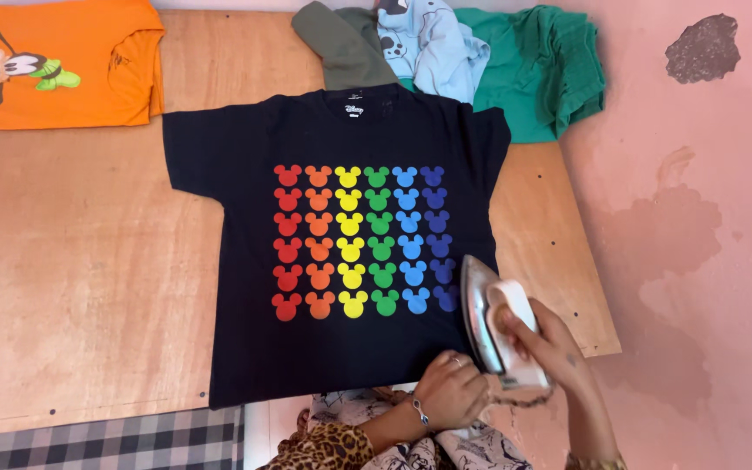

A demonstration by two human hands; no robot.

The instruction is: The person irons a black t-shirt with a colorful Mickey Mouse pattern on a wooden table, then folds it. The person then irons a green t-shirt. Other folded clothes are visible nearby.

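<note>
I am looking down on a wooden table [89, 261] where a black T-shirt [245, 165] is lying flat, front up, neck toward the far edge and hem toward the near edge. Its chest is carrying a grid of small coloured head-and-ears shapes [363, 239], running red, orange, yellow, green, light blue and dark blue from left to right.

My right hand [550, 344] is wrapping around the handle of a white electric iron [498, 318], fingers clenched on it. The iron is tilting up on its edge, its shiny soleplate facing left, at the near right corner of the shirt just beside the hem; I cannot tell whether the plate is touching the cloth. A braided cord [520, 400] is hanging from the rear of the iron below my wrist.

My left hand [450, 387] is resting on the shirt's near hem, fingers curled down and pressing the fabric, grasping nothing that I can make out. It is wearing a ring and a bracelet.

At the far left corner of the table a folded orange T-shirt [89, 78] with a cartoon dog print is lying well apart from the black one. Along the far edge, just beyond the black shirt's collar, an olive garment [341, 43], a light blue garment [437, 43] and a green garment [541, 70] are piling together. The pink floor [698, 218] is showing on the right, and a checked cloth [115, 439] is lying near left.
</note>
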